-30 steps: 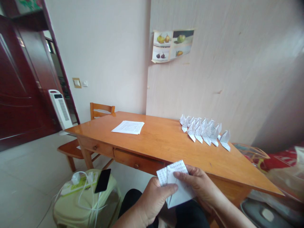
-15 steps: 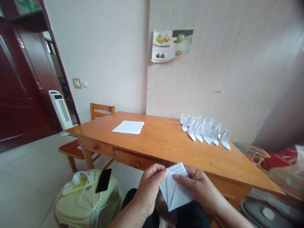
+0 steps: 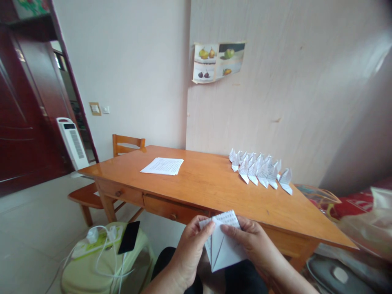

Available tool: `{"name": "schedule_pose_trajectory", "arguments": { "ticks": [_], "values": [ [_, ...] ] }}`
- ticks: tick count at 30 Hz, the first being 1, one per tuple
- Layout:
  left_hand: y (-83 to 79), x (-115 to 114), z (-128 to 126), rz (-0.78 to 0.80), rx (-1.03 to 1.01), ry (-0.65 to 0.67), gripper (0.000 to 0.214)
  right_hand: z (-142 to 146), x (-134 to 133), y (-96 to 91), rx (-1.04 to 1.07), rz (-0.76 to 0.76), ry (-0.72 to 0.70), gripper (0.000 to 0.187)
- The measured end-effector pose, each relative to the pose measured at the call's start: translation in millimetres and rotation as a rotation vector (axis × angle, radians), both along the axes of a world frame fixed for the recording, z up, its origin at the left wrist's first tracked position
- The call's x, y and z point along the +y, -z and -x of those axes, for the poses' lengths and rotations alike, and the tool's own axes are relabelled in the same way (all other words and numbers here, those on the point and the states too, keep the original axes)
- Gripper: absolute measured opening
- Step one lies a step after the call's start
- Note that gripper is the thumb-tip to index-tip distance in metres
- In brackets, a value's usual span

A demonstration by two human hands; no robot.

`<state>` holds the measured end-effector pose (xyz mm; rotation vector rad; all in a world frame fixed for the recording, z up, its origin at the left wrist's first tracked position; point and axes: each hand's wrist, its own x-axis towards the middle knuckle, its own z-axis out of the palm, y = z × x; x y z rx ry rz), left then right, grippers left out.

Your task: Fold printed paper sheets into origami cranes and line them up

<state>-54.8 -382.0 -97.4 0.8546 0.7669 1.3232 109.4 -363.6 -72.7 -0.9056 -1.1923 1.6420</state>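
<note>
A folded sheet of printed paper (image 3: 225,249) is held over my lap, in front of the table's near edge. Its creases fan up from a point at the bottom. My left hand (image 3: 192,245) pinches its upper left corner, the thumb lying on the front face. On the right side, my right hand (image 3: 249,239) grips it with the thumb pressed on the front and the fingers behind. Several folded paper pieces (image 3: 263,169) stand in rows on the table's right side. A stack of printed sheets (image 3: 162,166) lies flat on the left part.
The wooden table (image 3: 202,188) spans the view, its drawers facing me. At lower left, a pale green stool (image 3: 82,269) carries a power strip, white cables and a black phone (image 3: 129,237). A wooden chair (image 3: 128,143) stands behind the table. Bags (image 3: 364,216) lie at right.
A flap at the paper's upper left now spreads out under my left thumb. My left hand has shifted slightly, while my right hand keeps its grip. The view has turned a little.
</note>
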Motion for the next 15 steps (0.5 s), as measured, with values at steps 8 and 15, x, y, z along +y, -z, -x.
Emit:
{"name": "schedule_pose_trajectory", "arguments": {
  "ticks": [8, 15],
  "values": [
    [-3.2, -7.4, -6.9, -0.006, 0.109, 0.122, 0.047, -2.4, -2.5, -5.2, 0.073, -0.034, 0.121, 0.038],
    [1.2, -1.7, 0.1, -0.051, 0.162, 0.138, 0.041, -8.5, 3.3, 6.5, 0.056, 0.021, 0.252, 0.034]
  ]
}}
